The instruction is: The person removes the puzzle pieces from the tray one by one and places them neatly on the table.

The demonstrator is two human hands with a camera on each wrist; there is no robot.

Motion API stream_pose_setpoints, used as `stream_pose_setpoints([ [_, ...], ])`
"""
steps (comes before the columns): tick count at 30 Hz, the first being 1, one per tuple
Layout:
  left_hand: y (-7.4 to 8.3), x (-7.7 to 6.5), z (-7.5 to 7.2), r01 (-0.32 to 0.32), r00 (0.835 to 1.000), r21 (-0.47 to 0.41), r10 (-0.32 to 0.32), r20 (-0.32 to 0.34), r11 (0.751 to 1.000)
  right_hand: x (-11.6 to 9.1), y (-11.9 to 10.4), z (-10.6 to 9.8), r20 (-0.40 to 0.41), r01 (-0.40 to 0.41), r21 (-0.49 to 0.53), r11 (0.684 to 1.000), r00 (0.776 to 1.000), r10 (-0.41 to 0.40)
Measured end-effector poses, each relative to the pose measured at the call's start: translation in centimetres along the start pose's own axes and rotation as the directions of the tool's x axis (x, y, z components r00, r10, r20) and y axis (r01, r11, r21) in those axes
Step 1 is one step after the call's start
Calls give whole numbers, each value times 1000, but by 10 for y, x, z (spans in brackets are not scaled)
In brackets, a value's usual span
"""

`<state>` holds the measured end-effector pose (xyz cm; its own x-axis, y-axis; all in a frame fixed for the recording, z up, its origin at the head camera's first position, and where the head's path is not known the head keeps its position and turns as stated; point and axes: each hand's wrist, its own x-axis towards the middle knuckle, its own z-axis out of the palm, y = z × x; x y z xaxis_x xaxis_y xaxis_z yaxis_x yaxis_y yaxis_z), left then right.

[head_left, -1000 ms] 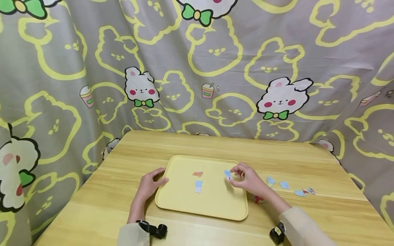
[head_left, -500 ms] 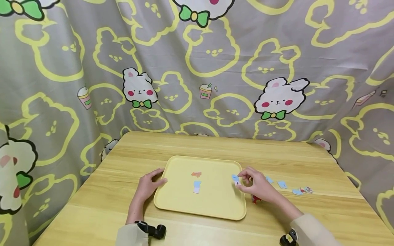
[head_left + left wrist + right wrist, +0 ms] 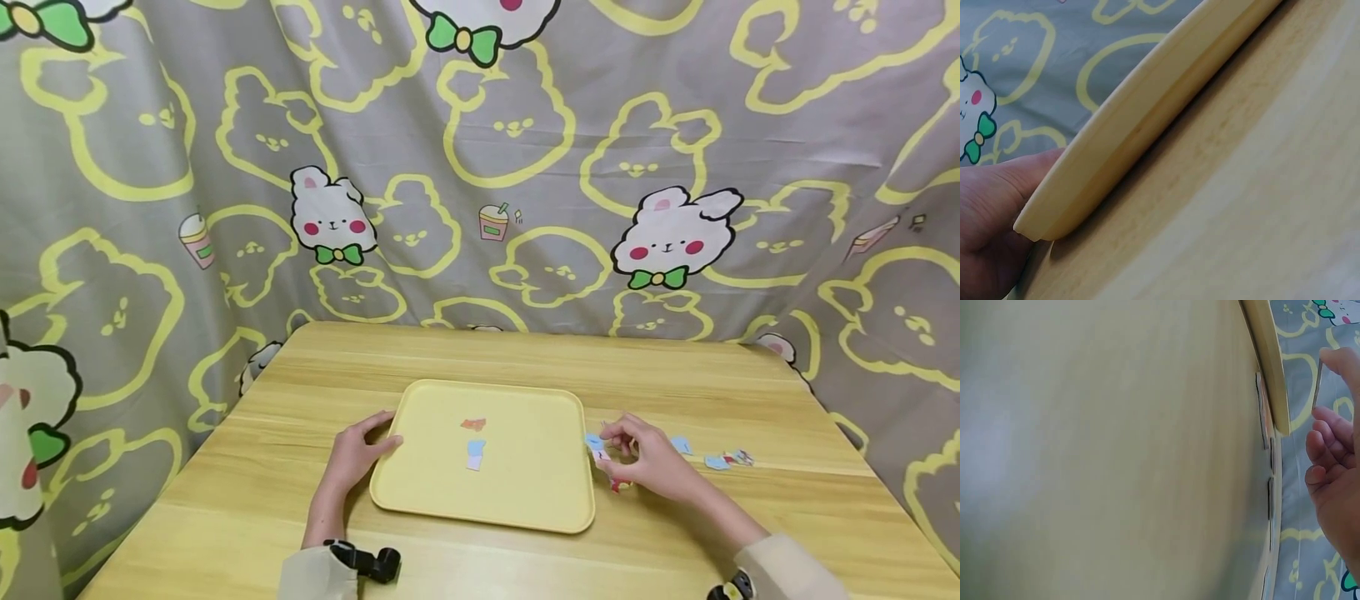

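Right hand (image 3: 652,458): thumb and forefinger clamped on a flat blue-and-pink piece (image 3: 597,447), the gap between the tips only as wide as the piece. The right wrist view shows it edge-on, thin, caught at opposite ends; the other fingers curl loosely behind and hold nothing. This edge grip probably keeps the printed face uncovered. The piece is raised off the table (image 3: 420,350), at the tray's right rim.

Just below these fingers: a red piece (image 3: 618,485), partly hidden by the hand. Beyond them on the right, near: a blue piece (image 3: 681,445). Farther right, a second blue piece (image 3: 717,462), with a multicoloured piece (image 3: 744,457) just past it. The loose row presumably sits there to be within the right hand's reach.

Left of the right fingers: the yellow tray (image 3: 540,475). Well apart from the grip, near the tray's middle, lies a blue-and-lilac piece (image 3: 476,454), whether one part or two I cannot tell; beyond it, an orange piece (image 3: 473,424).

Farthest left: left hand (image 3: 358,454), thumb over the tray rim, fingers outside it, so the rim is gripped between them; likely steadying the tray.

Behind everything: a patterned curtain (image 3: 420,108).
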<state>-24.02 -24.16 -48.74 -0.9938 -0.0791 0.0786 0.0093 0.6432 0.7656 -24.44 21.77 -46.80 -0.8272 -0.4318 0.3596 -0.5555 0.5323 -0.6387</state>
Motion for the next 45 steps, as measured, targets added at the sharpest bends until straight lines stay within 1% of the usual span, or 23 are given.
stream_pose_setpoints([
  [6, 2, -1, 0, 0, 1000, 5, 0, 2, 1000, -9, 5, -6, -7, 1, -31, 1000, 1000, -1],
  [13, 1, -1, -1, -1, 1000, 6, 1, 3, 1000, -24, 9, -17, -32, -2, -107, 994, 999, -1],
  [19, 1, 0, -2, 3, 1000, -5, -3, 5, 1000, -34, 13, -25, -47, 2, -133, 991, 999, -8],
  [24, 0, -1, -2, 8, 1000, -3, -8, 11, 1000, -44, 15, -31, -43, -2, -136, 991, 999, -4],
  [33, -2, -1, -3, 19, 1000, 7, -19, 19, 1000, -56, 17, -42, -32, -67, -162, 985, 998, 63],
  [39, -1, -1, -3, 17, 1000, 16, -17, 17, 1000, -58, 18, -42, -27, -48, -178, 983, 999, 44],
  [45, -1, 0, -1, 12, 1000, 14, -12, 17, 1000, -61, 19, -42, -1, -44, -160, 986, 999, 44],
])
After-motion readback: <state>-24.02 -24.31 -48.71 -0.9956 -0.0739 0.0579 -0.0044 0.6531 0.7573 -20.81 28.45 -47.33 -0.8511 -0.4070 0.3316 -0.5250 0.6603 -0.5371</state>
